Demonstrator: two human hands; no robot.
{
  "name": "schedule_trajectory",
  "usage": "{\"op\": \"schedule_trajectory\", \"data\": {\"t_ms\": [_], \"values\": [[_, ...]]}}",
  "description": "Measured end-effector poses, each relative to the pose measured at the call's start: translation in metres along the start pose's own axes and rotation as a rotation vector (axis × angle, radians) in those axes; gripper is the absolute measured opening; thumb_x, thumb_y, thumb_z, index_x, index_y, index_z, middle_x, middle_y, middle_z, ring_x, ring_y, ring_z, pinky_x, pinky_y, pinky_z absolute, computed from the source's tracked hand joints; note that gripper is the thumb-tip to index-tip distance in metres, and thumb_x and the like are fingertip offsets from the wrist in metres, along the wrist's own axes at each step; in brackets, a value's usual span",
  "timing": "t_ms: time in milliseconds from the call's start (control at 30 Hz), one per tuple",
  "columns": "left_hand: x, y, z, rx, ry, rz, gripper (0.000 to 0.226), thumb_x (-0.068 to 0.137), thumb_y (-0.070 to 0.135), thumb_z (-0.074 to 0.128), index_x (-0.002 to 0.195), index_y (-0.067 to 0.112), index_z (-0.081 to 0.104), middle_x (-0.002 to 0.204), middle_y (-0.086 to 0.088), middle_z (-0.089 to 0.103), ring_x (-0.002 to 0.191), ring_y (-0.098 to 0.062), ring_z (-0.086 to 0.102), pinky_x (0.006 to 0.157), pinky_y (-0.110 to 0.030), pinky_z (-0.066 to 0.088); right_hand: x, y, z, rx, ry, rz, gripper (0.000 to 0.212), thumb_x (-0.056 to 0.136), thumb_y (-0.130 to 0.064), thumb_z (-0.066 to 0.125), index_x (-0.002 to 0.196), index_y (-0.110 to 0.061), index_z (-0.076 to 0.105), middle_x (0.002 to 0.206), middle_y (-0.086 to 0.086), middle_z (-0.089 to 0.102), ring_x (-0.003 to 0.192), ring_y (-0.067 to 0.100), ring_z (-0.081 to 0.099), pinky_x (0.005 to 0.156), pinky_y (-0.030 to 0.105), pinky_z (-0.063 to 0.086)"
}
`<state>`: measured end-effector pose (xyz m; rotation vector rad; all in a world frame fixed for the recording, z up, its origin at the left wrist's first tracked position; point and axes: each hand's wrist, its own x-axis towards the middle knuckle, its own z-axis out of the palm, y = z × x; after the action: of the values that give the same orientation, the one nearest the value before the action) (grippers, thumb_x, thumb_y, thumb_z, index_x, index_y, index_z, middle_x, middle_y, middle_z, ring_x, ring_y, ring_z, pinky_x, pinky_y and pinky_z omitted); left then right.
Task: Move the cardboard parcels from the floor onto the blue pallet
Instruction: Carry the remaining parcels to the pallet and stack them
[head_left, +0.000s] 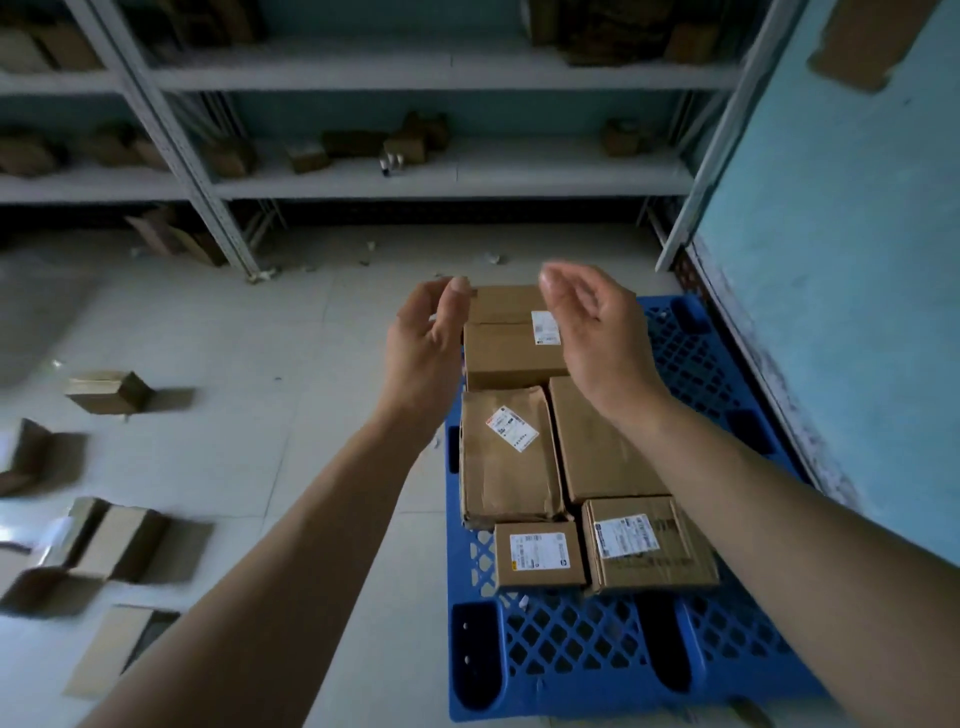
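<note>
Head view. Blue pallet (571, 649): moulded plastic, diamond lattice deck, lying on pale floor tiles (311, 364) beside a turquoise wall (831, 260). Six cardboard parcels on its deck, packed edge to edge: two oblong boxes (511, 353) at the far end, a crumpled flat parcel (509, 457) and a smooth flat parcel (602, 441) mid-deck, a small square box (537, 553) and a taped box (649, 543) nearest. Further brown parcels (117, 540) lie on the floor at left, blurred. Left hand (426, 343) and right hand (592, 332): raised above the far boxes, palms facing, fingers loosely curved, grasping nothing. Grey metal shelving (415, 176) behind.
</note>
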<state>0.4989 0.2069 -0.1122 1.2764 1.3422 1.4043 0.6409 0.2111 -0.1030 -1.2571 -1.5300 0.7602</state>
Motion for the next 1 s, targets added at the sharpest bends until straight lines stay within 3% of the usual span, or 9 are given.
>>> {"op": "schedule_trajectory", "data": {"t_ms": [133,267,400,567,667,800,900,1000], "values": [[-0.012,0.046,-0.031,-0.030,0.020,0.063,0.020,0.100,0.034,0.043,0.106,0.019,0.056,0.097,0.004,0.061,0.104,-0.021,0.060,0.089,-0.034,0.048,-0.005,-0.061,0.000,0.017,0.006,-0.092,0.034,0.099,-0.026,0.046,0.123,-0.005,0.056,0.118,0.003,0.063,0.106,0.002,0.056,0.089,0.004,0.042],[-0.018,0.091,-0.069,-0.031,0.055,0.157,0.014,0.100,0.033,0.044,0.098,0.027,0.057,0.096,0.002,0.060,0.102,-0.024,0.060,0.088,-0.034,0.047,-0.007,-0.112,0.006,0.071,0.005,-0.175,0.033,0.100,-0.024,0.045,0.123,-0.003,0.056,0.111,-0.005,0.059,0.096,-0.011,0.054,0.088,0.004,0.041],[-0.029,0.126,-0.105,-0.045,0.142,0.226,0.017,0.100,0.032,0.044,0.094,0.026,0.058,0.093,0.005,0.062,0.095,-0.013,0.061,0.081,-0.025,0.047,-0.009,-0.147,0.020,0.125,-0.013,-0.257,0.033,0.101,-0.024,0.043,0.122,-0.003,0.057,0.108,-0.006,0.060,0.095,-0.015,0.054,0.087,0.004,0.042],[-0.052,0.138,-0.140,-0.058,0.247,0.262,0.033,0.098,0.038,0.045,0.113,0.012,0.058,0.100,0.005,0.062,0.097,-0.013,0.061,0.084,-0.029,0.045,-0.020,-0.171,0.043,0.178,-0.154,-0.320,0.038,0.100,-0.029,0.042,0.127,-0.005,0.054,0.111,-0.009,0.056,0.096,-0.019,0.051,0.087,0.002,0.039],[-0.074,0.141,-0.160,-0.080,0.352,0.232,0.026,0.096,0.040,0.046,0.105,0.019,0.059,0.100,0.002,0.062,0.096,-0.014,0.060,0.084,-0.031,0.045,-0.027,-0.183,0.062,0.218,-0.263,-0.361,0.046,0.096,-0.038,0.041,0.125,-0.006,0.055,0.111,-0.010,0.057,0.098,-0.015,0.052,0.090,0.004,0.040],[-0.115,0.143,-0.185,-0.071,0.506,0.196,0.022,0.094,0.039,0.046,0.100,0.020,0.057,0.100,0.000,0.061,0.099,-0.019,0.059,0.092,-0.038,0.044,-0.041,-0.191,0.094,0.281,-0.447,-0.354,0.035,0.100,-0.028,0.042,0.123,-0.005,0.055,0.094,-0.016,0.056,0.085,-0.015,0.055,0.078,0.003,0.042],[-0.149,0.142,-0.207,-0.029,0.641,0.180,0.032,0.086,0.043,0.045,0.103,0.019,0.057,0.107,-0.005,0.060,0.108,-0.026,0.059,0.095,-0.039,0.046,-0.057,-0.200,0.121,0.328,-0.601,-0.333,0.034,0.099,-0.032,0.043,0.123,-0.011,0.055,0.107,-0.008,0.061,0.097,-0.007,0.056,0.082,0.002,0.042],[-0.181,0.140,-0.235,-0.049,0.775,0.166,0.024,0.098,0.037,0.045,0.104,0.016,0.056,0.107,-0.007,0.059,0.106,-0.025,0.058,0.093,-0.037,0.045,-0.076,-0.213,0.150,0.375,-0.720,-0.307,0.034,0.096,-0.037,0.046,0.121,-0.016,0.055,0.094,-0.025,0.058,0.087,-0.014,0.055,0.073,0.002,0.042]]}}
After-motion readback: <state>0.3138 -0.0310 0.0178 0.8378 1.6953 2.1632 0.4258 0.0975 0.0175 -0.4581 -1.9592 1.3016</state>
